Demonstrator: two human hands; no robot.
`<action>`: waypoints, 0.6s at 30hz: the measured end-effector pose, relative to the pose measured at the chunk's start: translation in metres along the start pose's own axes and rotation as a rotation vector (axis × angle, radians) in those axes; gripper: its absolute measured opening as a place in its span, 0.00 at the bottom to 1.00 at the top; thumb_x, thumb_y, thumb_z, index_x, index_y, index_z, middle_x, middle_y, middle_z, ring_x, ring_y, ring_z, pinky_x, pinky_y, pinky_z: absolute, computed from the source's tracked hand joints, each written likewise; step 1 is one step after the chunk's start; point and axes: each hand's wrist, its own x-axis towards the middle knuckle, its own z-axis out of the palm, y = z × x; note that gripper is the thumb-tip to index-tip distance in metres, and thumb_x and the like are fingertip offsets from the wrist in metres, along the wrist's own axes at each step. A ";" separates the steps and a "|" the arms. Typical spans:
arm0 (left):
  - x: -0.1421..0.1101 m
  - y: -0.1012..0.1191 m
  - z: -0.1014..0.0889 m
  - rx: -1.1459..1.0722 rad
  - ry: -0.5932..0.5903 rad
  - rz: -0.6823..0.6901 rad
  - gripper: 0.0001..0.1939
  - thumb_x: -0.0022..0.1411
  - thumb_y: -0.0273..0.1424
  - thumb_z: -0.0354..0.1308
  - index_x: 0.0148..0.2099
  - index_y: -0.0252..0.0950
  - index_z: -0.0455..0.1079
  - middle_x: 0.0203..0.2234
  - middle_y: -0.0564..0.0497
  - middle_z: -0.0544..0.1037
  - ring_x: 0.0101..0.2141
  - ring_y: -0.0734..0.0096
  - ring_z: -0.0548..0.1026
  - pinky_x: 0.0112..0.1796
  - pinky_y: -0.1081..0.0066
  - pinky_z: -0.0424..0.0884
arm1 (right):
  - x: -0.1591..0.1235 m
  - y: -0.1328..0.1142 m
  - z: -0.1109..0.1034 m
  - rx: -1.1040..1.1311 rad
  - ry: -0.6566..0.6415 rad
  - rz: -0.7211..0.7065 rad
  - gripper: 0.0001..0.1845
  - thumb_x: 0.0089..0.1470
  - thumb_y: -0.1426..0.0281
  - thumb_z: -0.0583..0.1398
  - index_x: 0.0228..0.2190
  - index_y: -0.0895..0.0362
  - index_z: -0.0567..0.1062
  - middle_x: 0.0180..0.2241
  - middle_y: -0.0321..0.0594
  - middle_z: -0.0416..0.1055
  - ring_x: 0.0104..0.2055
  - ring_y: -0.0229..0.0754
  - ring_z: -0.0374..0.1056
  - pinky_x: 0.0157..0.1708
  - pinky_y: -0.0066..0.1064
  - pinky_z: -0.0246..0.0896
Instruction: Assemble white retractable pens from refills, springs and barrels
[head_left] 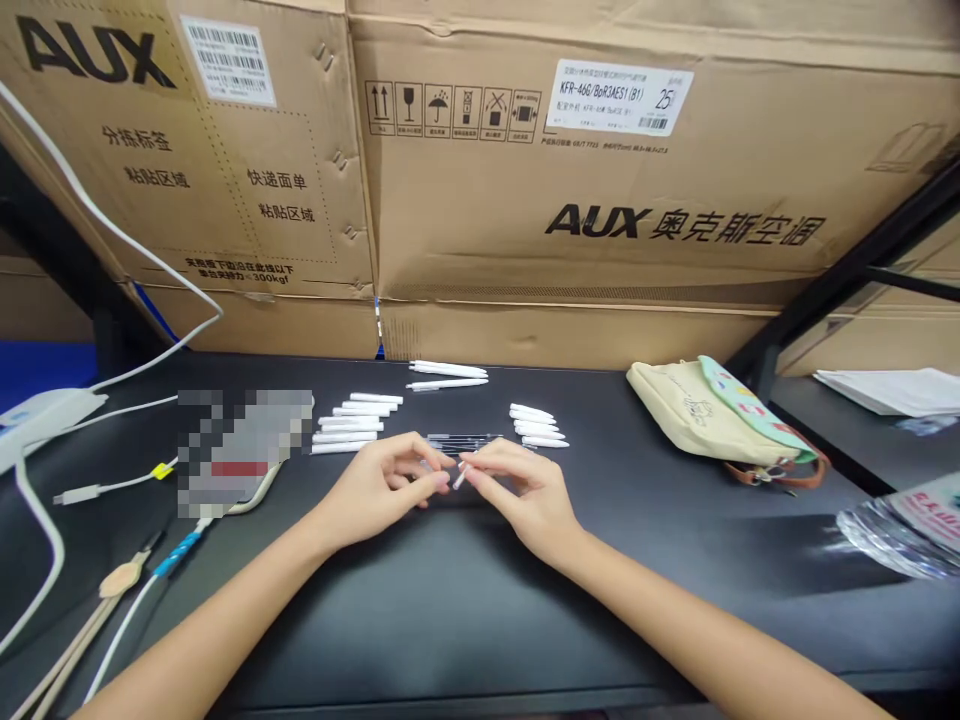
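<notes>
My right hand (529, 490) pinches a small white pen part (460, 476) between thumb and fingertips. Close beside it, my left hand (394, 485) has its thumb and fingers drawn together; whatever lies between them is too small to make out. Behind the hands lie several thin pen refills (465, 438), partly hidden by the fingers. White pen barrels (352, 423) are laid in a column to the left. Shorter white tapered pen pieces (538, 426) form a group on the right. Farther back rest a few whole-looking white pens (448, 372).
On the black table (465, 620), a phone (247, 450) with a charging cable (135, 620) sits at left, near a white power strip (45, 420). A cream pouch (697, 410) and a clear bottle (900, 535) stand at right. Cardboard boxes (480, 220) wall off the back.
</notes>
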 end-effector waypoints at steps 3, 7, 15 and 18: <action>0.000 -0.006 -0.021 0.592 0.264 0.246 0.08 0.60 0.33 0.50 0.35 0.37 0.69 0.35 0.46 0.76 0.39 0.62 0.73 0.39 0.62 0.70 | 0.000 0.001 -0.003 0.014 0.058 0.043 0.10 0.53 0.73 0.59 0.37 0.52 0.78 0.29 0.39 0.72 0.32 0.38 0.68 0.31 0.32 0.65; -0.002 -0.015 -0.049 1.016 0.333 0.230 0.11 0.58 0.31 0.48 0.36 0.36 0.71 0.35 0.45 0.74 0.36 0.59 0.69 0.37 0.61 0.67 | 0.002 0.004 -0.006 -0.014 0.082 0.019 0.12 0.54 0.74 0.58 0.38 0.51 0.78 0.28 0.38 0.70 0.31 0.38 0.66 0.32 0.32 0.64; -0.002 -0.025 -0.055 1.065 0.181 0.097 0.12 0.60 0.35 0.46 0.33 0.37 0.70 0.33 0.46 0.73 0.36 0.60 0.69 0.38 0.62 0.66 | 0.003 0.007 -0.010 -0.045 0.139 0.015 0.11 0.54 0.72 0.58 0.38 0.51 0.78 0.28 0.38 0.69 0.31 0.38 0.66 0.31 0.33 0.64; -0.002 -0.023 -0.056 1.012 0.173 0.088 0.13 0.60 0.38 0.46 0.32 0.38 0.69 0.33 0.47 0.74 0.36 0.59 0.69 0.38 0.62 0.66 | 0.004 0.008 -0.011 -0.041 0.158 0.023 0.10 0.55 0.71 0.58 0.38 0.51 0.78 0.28 0.38 0.69 0.31 0.38 0.66 0.30 0.33 0.64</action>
